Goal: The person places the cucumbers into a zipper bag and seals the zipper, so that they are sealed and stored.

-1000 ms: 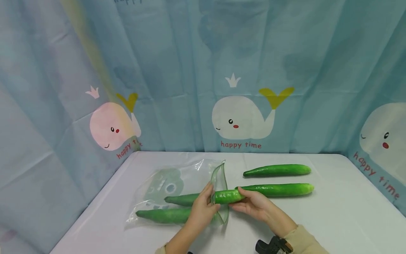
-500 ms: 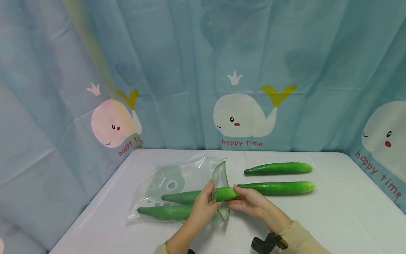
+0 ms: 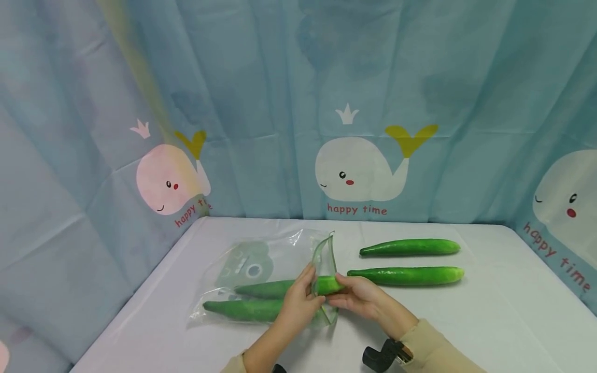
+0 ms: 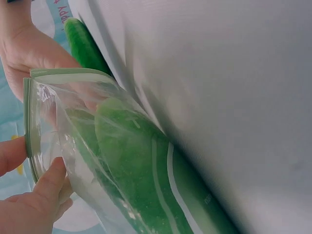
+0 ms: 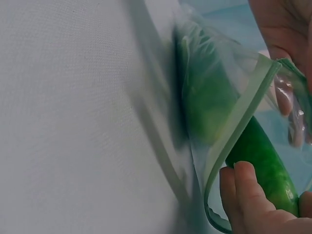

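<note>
A clear zip bag point(image 3: 289, 248) with a green-edged mouth lies on its side, the mouth facing right. My left hand point(image 3: 298, 303) grips the bag by its mouth; in the left wrist view its fingertips point(image 4: 56, 170) are at the rim. My right hand point(image 3: 359, 296) holds the light blunt end of a cucumber point(image 3: 328, 285), which reaches through the mouth with its darker end inside. In the right wrist view, the fingers point(image 5: 246, 183) wrap round this cucumber just outside the green edge. Another cucumber point(image 3: 244, 311) lies inside the bag, nearer me, its right end behind my left hand.
Two more cucumbers lie side by side on the white table point(image 3: 466, 331), a far one point(image 3: 410, 247) and a nearer one point(image 3: 410, 276) just beyond my right hand. A blue curtain point(image 3: 261, 103) printed with whales surrounds the table. A black device point(image 3: 380, 356) sits at my right wrist.
My right hand has moved left, sliding the cucumber deeper into the bag, so less of it shows outside the mouth. The left hand keeps its place at the bag. The head view shifted slightly.
</note>
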Demonstrator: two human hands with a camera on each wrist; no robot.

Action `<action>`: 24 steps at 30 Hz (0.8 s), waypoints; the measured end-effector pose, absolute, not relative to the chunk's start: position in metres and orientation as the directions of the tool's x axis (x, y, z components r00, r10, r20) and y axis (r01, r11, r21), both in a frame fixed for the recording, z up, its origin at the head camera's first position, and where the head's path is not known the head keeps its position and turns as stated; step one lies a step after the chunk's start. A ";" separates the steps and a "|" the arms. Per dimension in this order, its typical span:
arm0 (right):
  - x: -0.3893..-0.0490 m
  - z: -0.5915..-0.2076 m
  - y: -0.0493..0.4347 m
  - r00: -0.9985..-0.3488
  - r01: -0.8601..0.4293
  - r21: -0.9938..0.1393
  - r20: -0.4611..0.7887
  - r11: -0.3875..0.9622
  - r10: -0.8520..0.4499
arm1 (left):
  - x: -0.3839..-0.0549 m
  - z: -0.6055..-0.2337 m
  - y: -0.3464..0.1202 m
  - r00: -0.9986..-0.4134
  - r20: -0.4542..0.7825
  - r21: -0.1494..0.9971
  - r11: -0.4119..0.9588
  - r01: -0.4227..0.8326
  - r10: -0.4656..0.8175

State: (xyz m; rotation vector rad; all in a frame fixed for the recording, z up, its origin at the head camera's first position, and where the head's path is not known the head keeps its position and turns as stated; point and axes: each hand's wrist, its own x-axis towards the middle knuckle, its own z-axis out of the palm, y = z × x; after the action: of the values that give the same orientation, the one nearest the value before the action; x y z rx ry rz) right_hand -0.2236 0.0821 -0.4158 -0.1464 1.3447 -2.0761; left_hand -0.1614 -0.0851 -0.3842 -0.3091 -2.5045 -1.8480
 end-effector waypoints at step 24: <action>-0.226 -0.424 0.063 -0.868 0.364 -0.923 -0.287 -0.124 -0.405 | -0.162 -0.386 -0.086 -0.977 0.153 0.936 0.296 0.190 0.146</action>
State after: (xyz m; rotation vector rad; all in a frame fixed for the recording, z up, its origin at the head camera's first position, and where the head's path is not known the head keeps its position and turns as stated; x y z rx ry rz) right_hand -0.2260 0.0630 -0.4241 -0.0460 1.6558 -2.0339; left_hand -0.1620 -0.0860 -0.3862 -0.3239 -2.4980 -1.8128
